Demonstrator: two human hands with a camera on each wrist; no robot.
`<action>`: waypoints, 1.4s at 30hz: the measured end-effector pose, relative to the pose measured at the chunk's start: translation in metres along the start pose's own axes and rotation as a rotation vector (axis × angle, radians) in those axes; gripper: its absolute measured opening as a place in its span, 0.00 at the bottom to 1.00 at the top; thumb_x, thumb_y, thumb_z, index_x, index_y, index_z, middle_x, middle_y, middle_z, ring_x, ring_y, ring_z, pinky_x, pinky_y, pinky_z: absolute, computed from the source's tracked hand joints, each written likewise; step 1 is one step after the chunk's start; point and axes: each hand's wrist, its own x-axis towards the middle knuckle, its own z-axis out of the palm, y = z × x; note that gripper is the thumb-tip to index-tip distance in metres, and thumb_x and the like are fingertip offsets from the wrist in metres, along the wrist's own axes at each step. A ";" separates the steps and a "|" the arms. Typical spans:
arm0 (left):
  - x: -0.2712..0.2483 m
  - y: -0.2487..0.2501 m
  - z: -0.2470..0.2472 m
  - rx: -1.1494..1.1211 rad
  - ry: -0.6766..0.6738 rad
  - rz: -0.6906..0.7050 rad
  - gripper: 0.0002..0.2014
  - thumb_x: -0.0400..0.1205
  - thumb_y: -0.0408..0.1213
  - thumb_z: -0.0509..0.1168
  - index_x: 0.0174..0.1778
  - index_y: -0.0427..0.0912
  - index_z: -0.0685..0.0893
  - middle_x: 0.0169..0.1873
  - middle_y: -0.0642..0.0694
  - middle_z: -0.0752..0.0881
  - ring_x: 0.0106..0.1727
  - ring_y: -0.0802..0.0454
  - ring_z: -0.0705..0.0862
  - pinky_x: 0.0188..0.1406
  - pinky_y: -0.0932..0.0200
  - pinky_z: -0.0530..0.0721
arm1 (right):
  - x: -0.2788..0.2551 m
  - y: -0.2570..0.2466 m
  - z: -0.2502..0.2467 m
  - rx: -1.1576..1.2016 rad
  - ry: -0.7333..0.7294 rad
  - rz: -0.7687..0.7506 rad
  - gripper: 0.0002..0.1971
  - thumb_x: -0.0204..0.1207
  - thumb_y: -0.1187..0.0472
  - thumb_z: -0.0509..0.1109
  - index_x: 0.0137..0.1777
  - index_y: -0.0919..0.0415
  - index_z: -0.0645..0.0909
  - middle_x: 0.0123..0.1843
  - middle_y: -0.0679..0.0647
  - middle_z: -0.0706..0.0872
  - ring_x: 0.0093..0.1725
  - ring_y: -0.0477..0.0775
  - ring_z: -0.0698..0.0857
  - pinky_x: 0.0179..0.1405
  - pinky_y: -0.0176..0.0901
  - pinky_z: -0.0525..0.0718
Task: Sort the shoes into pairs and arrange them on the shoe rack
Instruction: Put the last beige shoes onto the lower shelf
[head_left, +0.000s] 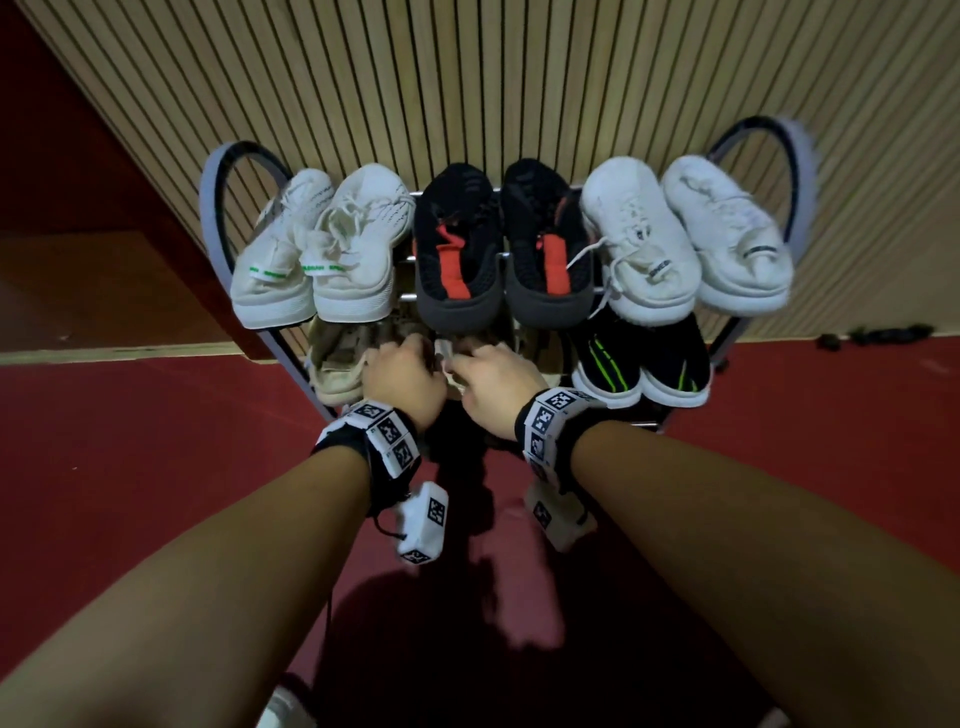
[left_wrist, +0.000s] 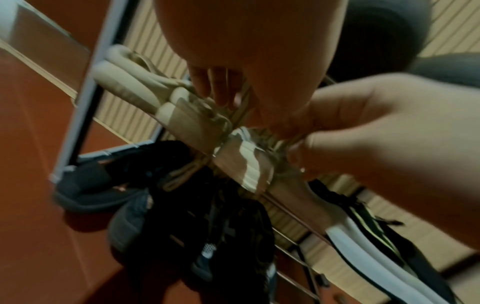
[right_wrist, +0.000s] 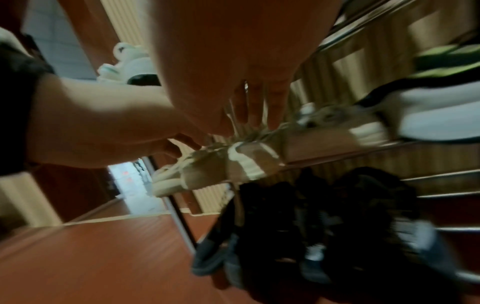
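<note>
The shoe rack (head_left: 213, 208) carries three pairs on its top tier: white with green tags (head_left: 317, 249), black with red (head_left: 504, 244), and white (head_left: 685, 234). On the second tier a black pair with green stripes (head_left: 639, 364) sits at the right. Two beige shoes lie at the left of that tier: one (left_wrist: 135, 88) and another (left_wrist: 246, 164). My left hand (head_left: 410, 358) holds the left beige shoe (head_left: 332, 374) near its laces. My right hand (head_left: 478, 364) pinches the right beige shoe (right_wrist: 249, 162) at its laces. Both hands' fingertips are hidden in the head view.
Dark shoes (left_wrist: 194, 226) fill the tier below the beige pair. A slatted wooden wall (head_left: 467, 78) stands close behind the rack. Red floor (head_left: 156, 467) surrounds it, with a small dark item (head_left: 878, 335) at the wall's foot on the right.
</note>
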 end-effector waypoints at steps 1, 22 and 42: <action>-0.002 0.006 0.004 -0.030 -0.020 0.024 0.14 0.74 0.41 0.66 0.53 0.40 0.84 0.52 0.32 0.83 0.57 0.31 0.79 0.56 0.45 0.76 | -0.007 0.008 -0.001 -0.030 0.006 0.016 0.18 0.76 0.64 0.61 0.65 0.56 0.78 0.61 0.59 0.78 0.64 0.65 0.76 0.56 0.58 0.82; -0.017 0.014 0.022 -0.374 -0.327 -0.120 0.21 0.76 0.31 0.61 0.66 0.48 0.75 0.46 0.46 0.84 0.48 0.43 0.84 0.47 0.58 0.78 | -0.015 0.053 0.022 1.134 -0.136 0.860 0.18 0.80 0.63 0.64 0.67 0.53 0.64 0.48 0.60 0.80 0.32 0.61 0.87 0.33 0.50 0.85; -0.038 0.046 -0.004 -1.045 -0.521 -0.472 0.19 0.79 0.36 0.66 0.66 0.39 0.78 0.43 0.39 0.85 0.41 0.41 0.85 0.46 0.46 0.84 | -0.029 0.015 -0.025 1.577 0.207 0.810 0.08 0.84 0.68 0.63 0.43 0.57 0.74 0.46 0.58 0.86 0.31 0.49 0.88 0.28 0.36 0.87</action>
